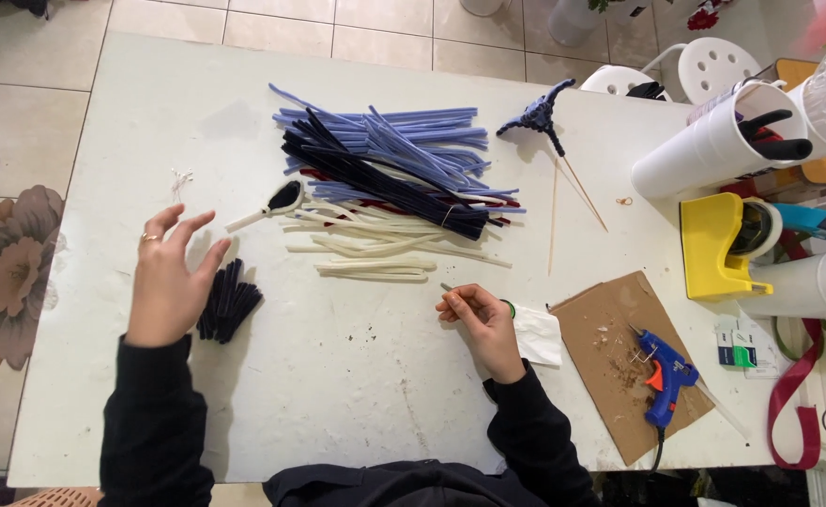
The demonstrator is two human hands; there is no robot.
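The left hand (164, 286) hovers with its grip spread apart, just left of a small bundle of short black pipe-cleaner pieces (228, 302) on the white desk (338, 376). The right hand (483, 324), right of that bundle, has its grip pinched together on a thin grey stick (449, 289). Beyond the bundle lies a large heap of blue, black and cream pipe cleaners (390, 178); far right of it, a blue glue gun (665, 377) rests on brown cardboard (610, 338).

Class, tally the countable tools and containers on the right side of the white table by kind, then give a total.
Glue gun, blue: 1
Tape dispenser, yellow: 1
White tubes: 2
Cardboard sheet: 1
Thin wooden sticks: 2
Total: 7
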